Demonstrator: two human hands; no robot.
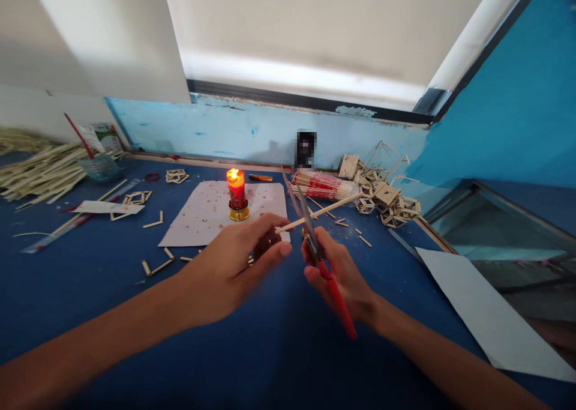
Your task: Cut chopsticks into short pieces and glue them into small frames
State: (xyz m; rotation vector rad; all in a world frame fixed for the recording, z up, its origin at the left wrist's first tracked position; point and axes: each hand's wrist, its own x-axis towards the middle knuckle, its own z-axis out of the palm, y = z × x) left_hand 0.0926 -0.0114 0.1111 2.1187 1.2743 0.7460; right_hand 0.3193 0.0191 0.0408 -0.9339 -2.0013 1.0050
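My left hand (pixel 238 260) pinches one end of a thin wooden stick (pixel 337 205), which points up to the right. My right hand (pixel 344 278) is closed around red-handled scissors (pixel 336 299). Their two blades are spread, and the stick crosses between them. Behind my left hand, a lit red candle (pixel 236 195) with a gold base stands on a speckled white sheet of paper (pixel 202 209). Short stick pieces joined into corners (pixel 158 267) lie on the blue table (pixel 252 362) left of my hand.
At the back right are a plastic-wrapped pack of sticks (pixel 324 185) and a pile of small stick frames (pixel 389 197). A heap of loose sticks (pixel 40 170) and a glass bowl (pixel 101 168) stand far left. White paper (pixel 486 308) overhangs the right edge.
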